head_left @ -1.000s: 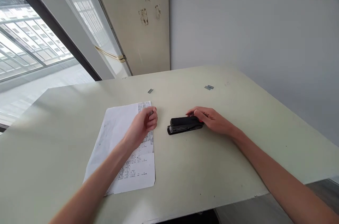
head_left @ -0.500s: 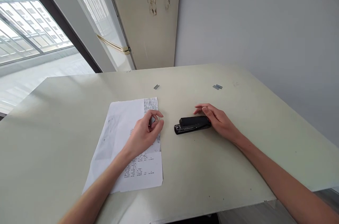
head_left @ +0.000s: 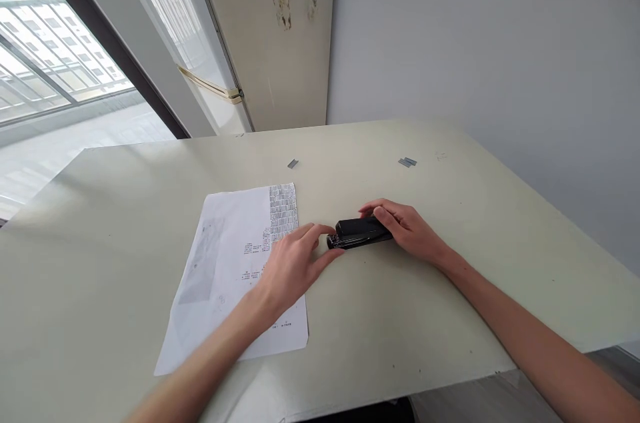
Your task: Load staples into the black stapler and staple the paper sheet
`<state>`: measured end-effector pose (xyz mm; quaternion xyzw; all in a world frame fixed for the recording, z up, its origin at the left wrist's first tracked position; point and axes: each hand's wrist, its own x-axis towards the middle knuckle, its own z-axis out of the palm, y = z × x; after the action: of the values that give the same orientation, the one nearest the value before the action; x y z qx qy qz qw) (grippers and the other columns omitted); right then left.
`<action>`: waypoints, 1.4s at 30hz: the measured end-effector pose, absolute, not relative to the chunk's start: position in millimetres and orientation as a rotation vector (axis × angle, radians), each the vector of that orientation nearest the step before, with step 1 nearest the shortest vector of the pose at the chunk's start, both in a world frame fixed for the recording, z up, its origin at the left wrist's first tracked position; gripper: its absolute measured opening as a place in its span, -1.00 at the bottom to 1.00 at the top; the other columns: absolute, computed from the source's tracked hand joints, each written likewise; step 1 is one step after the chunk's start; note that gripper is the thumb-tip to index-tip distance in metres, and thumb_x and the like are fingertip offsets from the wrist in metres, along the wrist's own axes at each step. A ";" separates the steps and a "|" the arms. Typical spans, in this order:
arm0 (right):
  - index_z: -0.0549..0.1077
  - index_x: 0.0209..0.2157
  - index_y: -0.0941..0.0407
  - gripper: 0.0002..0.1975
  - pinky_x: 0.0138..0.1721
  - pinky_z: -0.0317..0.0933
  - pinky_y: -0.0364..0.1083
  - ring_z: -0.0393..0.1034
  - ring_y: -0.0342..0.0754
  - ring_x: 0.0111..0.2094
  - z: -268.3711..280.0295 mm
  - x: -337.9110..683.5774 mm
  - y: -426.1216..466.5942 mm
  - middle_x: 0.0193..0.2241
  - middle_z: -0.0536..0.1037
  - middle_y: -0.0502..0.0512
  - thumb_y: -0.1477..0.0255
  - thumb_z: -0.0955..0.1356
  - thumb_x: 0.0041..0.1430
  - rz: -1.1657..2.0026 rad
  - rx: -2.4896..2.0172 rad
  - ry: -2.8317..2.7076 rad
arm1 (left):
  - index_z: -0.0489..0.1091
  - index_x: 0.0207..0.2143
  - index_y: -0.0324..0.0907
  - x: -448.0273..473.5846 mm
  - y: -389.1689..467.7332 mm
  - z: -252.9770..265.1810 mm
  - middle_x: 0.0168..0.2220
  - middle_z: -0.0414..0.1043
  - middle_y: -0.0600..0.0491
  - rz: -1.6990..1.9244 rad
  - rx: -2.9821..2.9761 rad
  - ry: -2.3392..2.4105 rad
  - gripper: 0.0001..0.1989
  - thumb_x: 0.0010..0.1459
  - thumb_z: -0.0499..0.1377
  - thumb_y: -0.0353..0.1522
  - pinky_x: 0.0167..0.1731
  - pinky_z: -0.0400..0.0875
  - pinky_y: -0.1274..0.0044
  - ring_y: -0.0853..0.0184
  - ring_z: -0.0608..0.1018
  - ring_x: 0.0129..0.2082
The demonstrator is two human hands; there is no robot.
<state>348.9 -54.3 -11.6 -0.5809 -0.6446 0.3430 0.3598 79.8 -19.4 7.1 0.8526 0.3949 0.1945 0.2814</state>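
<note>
Tabletop arrangement around a black stapler (head_left: 357, 230), which lies on the pale table (head_left: 450, 316) between the two hands, to the right of the printed paper (head_left: 233, 256), its front end pointing toward the left hand (head_left: 290, 266); the left hand is partly open, thumb and forefinger set on either side of the stapler's front end, though whether they grip it firmly cannot be told; the right hand (head_left: 407, 230) is curled around the stapler's rear, thumb over the top, holding it; the left forearm crosses the paper, covering part of the print; beyond the paper lies a small grey staple strip (head_left: 293, 164), and farther right, beyond the stapler, a cluster of staple strips (head_left: 407, 162); behind the table stand a cream panel (head_left: 280, 70) with brown patches and a plain grey wall (head_left: 450, 30).
</note>
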 end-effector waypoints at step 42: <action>0.57 -0.18 0.02 -0.45 -0.31 0.15 -0.04 0.28 -0.03 -0.36 -8.5 348.0 -54.9 -0.25 0.59 0.05 -0.05 0.15 0.47 0.941 -1.535 -1.664 | 0.49 0.19 -0.16 -5.1 -17.3 38.7 0.25 0.50 -0.10 0.402 1.025 1.119 -0.56 0.33 0.32 -0.20 0.16 0.56 0.42 0.18 0.63 0.11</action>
<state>348.0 -54.9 -8.5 -0.5893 -0.6388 0.3610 0.3381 -5.1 -17.3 38.7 0.4614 0.5037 0.1809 0.7076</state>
